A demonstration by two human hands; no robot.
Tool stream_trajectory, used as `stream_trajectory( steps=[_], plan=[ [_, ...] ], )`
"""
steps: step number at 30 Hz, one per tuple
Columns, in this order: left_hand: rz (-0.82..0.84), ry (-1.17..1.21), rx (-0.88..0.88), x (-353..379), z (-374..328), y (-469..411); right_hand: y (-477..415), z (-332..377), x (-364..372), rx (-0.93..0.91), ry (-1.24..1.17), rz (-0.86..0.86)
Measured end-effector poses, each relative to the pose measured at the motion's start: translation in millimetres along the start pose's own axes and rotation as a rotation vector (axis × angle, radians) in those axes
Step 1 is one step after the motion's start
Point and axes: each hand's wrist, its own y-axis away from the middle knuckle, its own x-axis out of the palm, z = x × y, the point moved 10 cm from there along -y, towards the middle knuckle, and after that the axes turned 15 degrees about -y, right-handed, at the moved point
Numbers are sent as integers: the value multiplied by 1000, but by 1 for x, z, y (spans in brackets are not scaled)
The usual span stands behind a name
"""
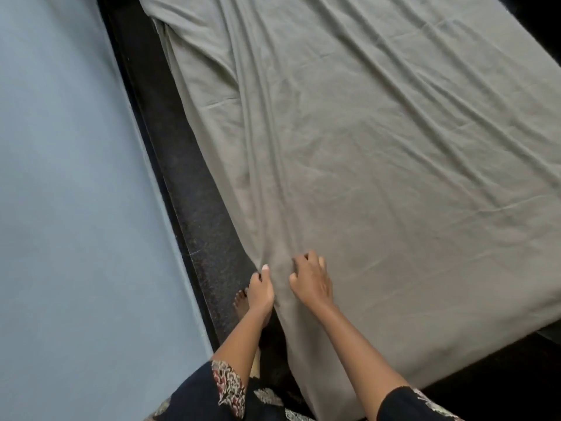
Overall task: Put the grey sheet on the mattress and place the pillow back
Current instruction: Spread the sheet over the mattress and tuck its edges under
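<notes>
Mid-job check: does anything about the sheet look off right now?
Yes. The grey sheet is not flat: long folds run from where the left hand and right hand grip it, up its left side, to a rumpled far corner. No pillow is in view.

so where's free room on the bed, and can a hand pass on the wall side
The grey sheet is bare from the hands to its far and right edges. Crowded at the near left edge, where left hand and right hand grip it. The floor strip beside the wall is narrow but open.
</notes>
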Motion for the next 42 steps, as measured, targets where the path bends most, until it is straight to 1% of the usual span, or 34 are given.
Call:
stream_trajectory(
  steps=[3,6,9,10,12,14,16,18,21,24,26,28,32,37,38,40,42],
  plan=[
    [-47,-77,122,-42,-56,-26,-24,27,3,117,-86,-94],
    [-33,-137,146,-68,-92,-59,-32,34,9,281,-199,-173],
    [-56,-233,163,-95,-106,-80,-36,37,14,357,-180,-182],
    [-78,-242,134,-103,-96,-87,-38,40,14,364,-166,-183],
    [-95,-227,17,-119,-62,-94,-42,48,13,359,-143,-194],
    [-83,-140,-103,-122,-30,-104,-48,59,11,347,-143,-207],
    [-44,-38,-133,-119,-23,-116,-58,73,12,327,-154,-214],
    [1,29,-52,-121,-49,-123,-72,88,12,289,-145,-198],
    [67,27,89,-134,-106,-123,-93,102,14,266,-148,-157],
    [118,26,149,-139,-149,-132,-110,111,15,260,-122,-109],
    [118,3,182,-142,-172,-139,-122,116,13,262,-104,-93],
    [80,-33,205,-147,-192,-150,-135,118,12,277,-117,-74],
    [-59,-56,160,-167,-219,-179,-168,129,11,266,-153,-60],
    [-216,-112,146,-194,-244,-205,-207,150,10,222,-166,28],
    [-284,-92,100,-206,-239,-207,-212,153,7,224,-191,17],
    [-407,33,-93,-229,-215,-203,-222,156,-4,246,-254,-46],
    [-449,139,-269,-238,-190,-197,-231,161,-12,266,-287,-82]
  ],
)
